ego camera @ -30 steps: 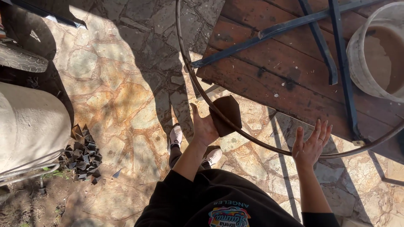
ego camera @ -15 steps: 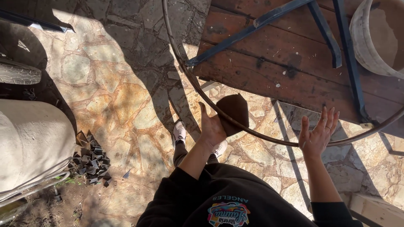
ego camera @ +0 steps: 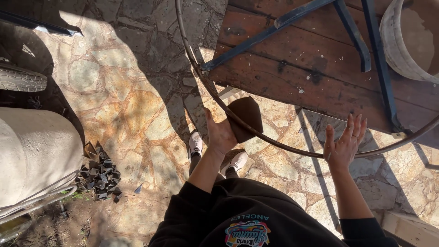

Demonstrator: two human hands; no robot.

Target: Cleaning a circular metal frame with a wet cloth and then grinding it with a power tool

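Observation:
A thin round metal ring [ego camera: 292, 148] frames a dark blue metal structure [ego camera: 274, 25] that lies on a red-brown wooden table top [ego camera: 315, 68]. My left hand [ego camera: 219, 135] presses a dark brown pad [ego camera: 247, 118] against the ring's near-left curve. My right hand [ego camera: 343, 144] is flat and spread, its fingers apart, resting at the ring's near-right part with nothing in it. My two pale shoes [ego camera: 196, 142] stand on the stone paving below.
A worn pale bucket [ego camera: 407, 41] stands at the table's far right corner. A big pale rounded body [ego camera: 32, 155] sits at the left, with a pile of small dark metal scraps [ego camera: 100, 171] beside it. Irregular stone paving [ego camera: 132, 105] covers the ground.
My left hand has slid the brown pad a little along the ring. My right hand stays spread near the ring's rim. The view has shifted slightly.

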